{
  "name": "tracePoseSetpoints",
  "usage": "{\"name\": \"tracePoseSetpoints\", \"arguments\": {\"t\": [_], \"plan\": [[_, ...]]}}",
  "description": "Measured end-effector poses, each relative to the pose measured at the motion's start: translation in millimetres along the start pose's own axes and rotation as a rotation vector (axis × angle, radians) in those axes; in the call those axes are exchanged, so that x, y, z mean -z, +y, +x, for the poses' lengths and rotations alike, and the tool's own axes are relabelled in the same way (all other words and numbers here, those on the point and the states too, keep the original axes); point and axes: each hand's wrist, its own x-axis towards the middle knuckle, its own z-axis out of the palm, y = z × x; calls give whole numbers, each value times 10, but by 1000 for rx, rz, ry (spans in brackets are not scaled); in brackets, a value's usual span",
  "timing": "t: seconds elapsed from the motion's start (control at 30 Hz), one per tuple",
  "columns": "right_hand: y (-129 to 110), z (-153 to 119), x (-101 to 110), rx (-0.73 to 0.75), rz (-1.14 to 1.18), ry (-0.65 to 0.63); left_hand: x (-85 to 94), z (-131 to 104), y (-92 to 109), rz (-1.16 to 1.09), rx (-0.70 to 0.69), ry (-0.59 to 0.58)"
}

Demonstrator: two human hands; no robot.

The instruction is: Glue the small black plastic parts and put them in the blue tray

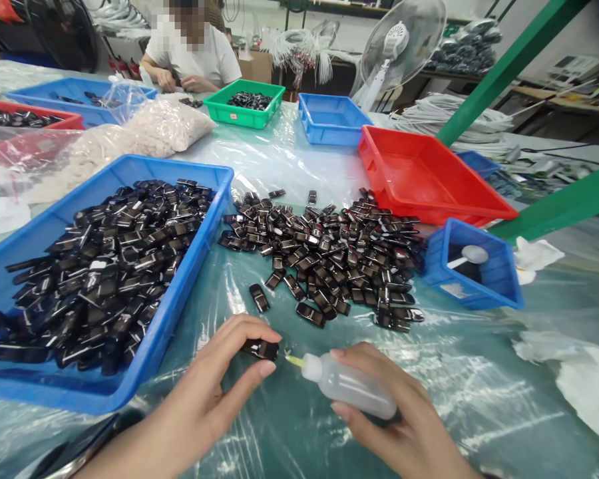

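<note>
Between thumb and fingers my left hand [224, 382] pinches a small glossy black plastic part [262, 348]. My right hand [394, 406] is wrapped round a translucent squeeze bottle [357, 386], which lies nearly level with its white cap and thin yellowish nozzle toward the left. The nozzle tip is close to the right end of the black part; whether they touch I cannot tell. Just beyond both hands spreads a loose pile of similar black parts [329, 253] on the plastic-covered green table [289, 426].
At left stands a blue tray [219, 199] heaped with black pieces. A small blue bin [469, 293] holding a white-handled scoop-like item, a red tray [429, 174] and crumpled white tissue [586, 379] are to the right. Across the table sits a person [194, 53] beside a green tray [239, 116].
</note>
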Motion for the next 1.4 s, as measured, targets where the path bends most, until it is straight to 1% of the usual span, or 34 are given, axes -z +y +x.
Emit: {"name": "tracePoseSetpoints", "arguments": {"t": [0.1, 0.23, 0.33, 0.6, 0.8, 1.0, 1.13, 1.4], "plan": [[-11, 2, 20, 4, 14, -45, -9, -14, 12, -9, -44, -10], [-15, -9, 56, -38, 96, -128, -12, -42, 26, -17, -48, -24], [-11, -29, 74, -40, 111, -149, -14, -49, 21, -25, -70, -13], [-4, -45, 82, -45, 92, -133, -24, -47, 15, -58, -96, 10], [8, -46, 93, -10, 62, -122, -6, -51, 17, -34, -105, -10], [14, -32, 79, 15, 25, -103, -33, -47, -8, -56, -141, 42], [6, -24, 69, 15, 13, -78, -42, -46, -14, -43, -139, 65], [7, -35, 53, 0, -3, -57, -33, -54, -12, -36, -141, 57]]}}
